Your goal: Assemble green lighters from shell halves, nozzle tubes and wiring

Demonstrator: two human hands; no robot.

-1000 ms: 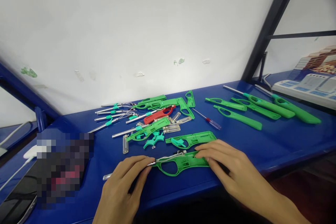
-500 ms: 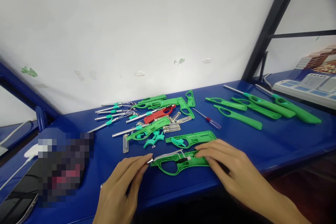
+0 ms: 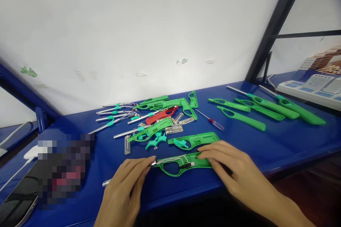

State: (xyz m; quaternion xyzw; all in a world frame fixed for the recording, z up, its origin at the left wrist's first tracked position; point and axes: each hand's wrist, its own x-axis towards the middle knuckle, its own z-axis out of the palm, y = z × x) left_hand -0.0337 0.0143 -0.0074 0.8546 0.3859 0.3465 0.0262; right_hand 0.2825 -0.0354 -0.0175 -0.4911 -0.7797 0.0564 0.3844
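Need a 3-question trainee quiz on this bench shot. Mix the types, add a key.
1. True or false: the screwdriver is in the left hand.
2. Count: how many red handles lie on the blue tabletop?
3. Fill in the colour: the right hand touches a ____ handle shell.

Key:
1. False; the screwdriver lies on the tabletop, and the left hand holds a metal tube.
2. One.
3. Green.
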